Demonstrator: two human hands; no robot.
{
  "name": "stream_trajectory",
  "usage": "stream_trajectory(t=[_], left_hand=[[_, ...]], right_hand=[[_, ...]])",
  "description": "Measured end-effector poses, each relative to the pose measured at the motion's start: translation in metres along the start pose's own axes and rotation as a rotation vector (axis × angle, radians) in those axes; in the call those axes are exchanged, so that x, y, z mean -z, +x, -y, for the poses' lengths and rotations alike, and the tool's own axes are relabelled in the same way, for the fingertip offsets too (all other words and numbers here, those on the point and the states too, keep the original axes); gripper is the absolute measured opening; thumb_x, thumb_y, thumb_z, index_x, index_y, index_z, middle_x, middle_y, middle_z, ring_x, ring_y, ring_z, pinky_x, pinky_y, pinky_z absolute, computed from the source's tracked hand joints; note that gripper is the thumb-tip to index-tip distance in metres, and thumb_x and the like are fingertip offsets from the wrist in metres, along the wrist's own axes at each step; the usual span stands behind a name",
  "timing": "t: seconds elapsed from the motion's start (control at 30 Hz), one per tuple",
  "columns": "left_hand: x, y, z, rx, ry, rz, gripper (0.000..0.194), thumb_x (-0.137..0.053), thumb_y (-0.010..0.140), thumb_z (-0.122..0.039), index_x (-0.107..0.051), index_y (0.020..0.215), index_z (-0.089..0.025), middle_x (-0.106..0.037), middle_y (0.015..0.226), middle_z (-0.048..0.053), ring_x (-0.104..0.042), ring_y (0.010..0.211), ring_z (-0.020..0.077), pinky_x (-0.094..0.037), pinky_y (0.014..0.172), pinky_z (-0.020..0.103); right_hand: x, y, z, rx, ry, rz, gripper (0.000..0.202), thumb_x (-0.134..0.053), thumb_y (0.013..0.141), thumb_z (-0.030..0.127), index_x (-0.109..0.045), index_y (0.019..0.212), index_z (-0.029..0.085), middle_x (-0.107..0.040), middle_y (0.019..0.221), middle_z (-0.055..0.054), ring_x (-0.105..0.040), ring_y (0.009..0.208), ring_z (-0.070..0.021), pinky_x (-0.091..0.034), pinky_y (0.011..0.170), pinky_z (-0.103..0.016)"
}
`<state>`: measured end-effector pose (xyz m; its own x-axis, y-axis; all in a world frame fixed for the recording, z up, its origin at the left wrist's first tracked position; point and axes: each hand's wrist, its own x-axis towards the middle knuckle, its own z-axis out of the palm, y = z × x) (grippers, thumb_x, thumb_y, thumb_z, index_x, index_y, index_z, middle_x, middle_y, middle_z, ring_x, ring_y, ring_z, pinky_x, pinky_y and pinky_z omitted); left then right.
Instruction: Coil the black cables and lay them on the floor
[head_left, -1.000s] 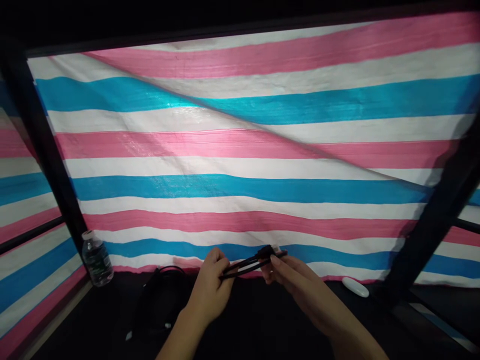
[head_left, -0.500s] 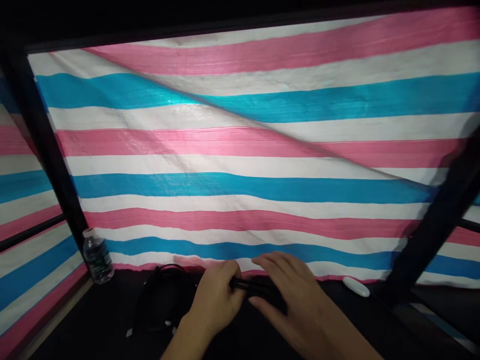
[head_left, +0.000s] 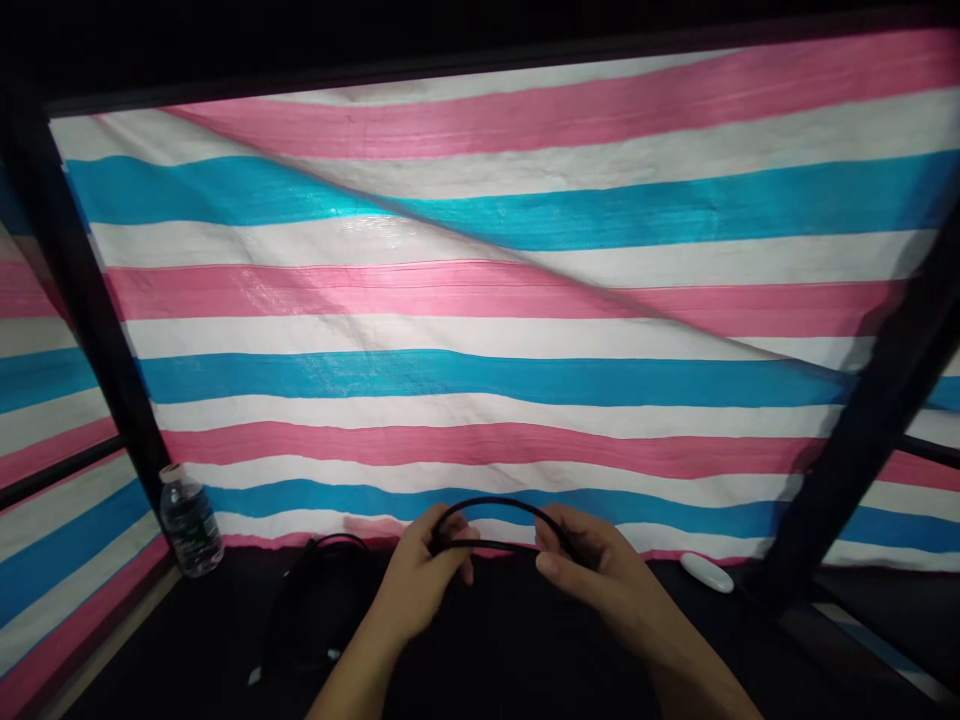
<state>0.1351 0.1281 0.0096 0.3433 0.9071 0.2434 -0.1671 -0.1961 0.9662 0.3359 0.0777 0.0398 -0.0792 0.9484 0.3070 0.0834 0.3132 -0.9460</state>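
A loop of black cable [head_left: 491, 502] spans the gap between my two hands, just above the dark tabletop. My left hand [head_left: 420, 580] pinches its left side between thumb and fingers. On the opposite side, my right hand [head_left: 600, 560] has thumb and fingers closed round the cable. The upper strand arches up while a second strand runs almost level below it. The cable's ends cannot be made out. Left of my left hand lies a coiled bundle of black cables [head_left: 330, 542] with pale connectors, partly lost against the black surface.
A clear plastic bottle [head_left: 191, 522] stands at the left by a dark frame post [head_left: 97, 300]. A white computer mouse [head_left: 706, 572] lies to the right, near another slanted post [head_left: 840, 480]. Striped pink, white and blue sheeting [head_left: 480, 380] hangs behind the table.
The cable was bunched in my left hand with my right hand spread beside it. Now it is opened into a wider loop, and my right hand has closed on it.
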Motion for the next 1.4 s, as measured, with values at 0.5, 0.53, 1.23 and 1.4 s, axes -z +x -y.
stream_trajectory(t=[0.5,0.53,1.23,1.4], left_hand=[[-0.007,-0.011,-0.011,-0.027,0.489,-0.062,0.015,-0.053,0.078,-0.021,-0.05,0.063,-0.02,-0.047,0.062,-0.003,-0.042,0.067,0.0151,-0.029,0.061,0.029],[-0.007,-0.012,-0.013,-0.026,0.468,-0.054,0.015,-0.054,0.078,-0.021,-0.051,0.064,-0.02,-0.046,0.063,-0.003,-0.041,0.067,0.0149,-0.029,0.061,0.028],[-0.01,0.0,0.01,0.128,-0.558,0.019,0.056,-0.074,0.082,-0.048,-0.032,0.057,-0.022,-0.019,0.044,-0.013,-0.014,0.04,0.0041,-0.029,0.045,0.021],[-0.001,0.006,0.008,0.08,-0.497,-0.217,0.059,-0.079,0.076,-0.05,-0.029,0.059,-0.023,-0.018,0.048,-0.014,-0.01,0.043,0.0045,-0.016,0.043,0.021]], right_hand=[[-0.026,0.001,0.006,-0.065,-0.273,0.226,0.023,-0.06,0.094,0.045,-0.067,0.087,0.024,-0.064,0.085,0.0,-0.055,0.08,-0.02,-0.042,0.072,-0.031],[-0.028,0.001,0.008,-0.06,-0.248,0.224,0.025,-0.061,0.094,0.045,-0.066,0.084,0.023,-0.062,0.083,0.0,-0.054,0.078,-0.0192,-0.042,0.07,-0.031],[-0.022,0.021,-0.021,-0.058,0.614,-0.068,0.058,-0.075,0.084,0.054,-0.035,0.058,0.021,-0.022,0.053,0.01,-0.014,0.046,-0.0069,-0.015,0.042,-0.023],[-0.021,0.017,-0.02,-0.046,0.472,0.049,0.049,-0.073,0.087,0.052,-0.043,0.063,0.021,-0.027,0.053,0.009,-0.02,0.048,-0.008,-0.023,0.048,-0.026]])
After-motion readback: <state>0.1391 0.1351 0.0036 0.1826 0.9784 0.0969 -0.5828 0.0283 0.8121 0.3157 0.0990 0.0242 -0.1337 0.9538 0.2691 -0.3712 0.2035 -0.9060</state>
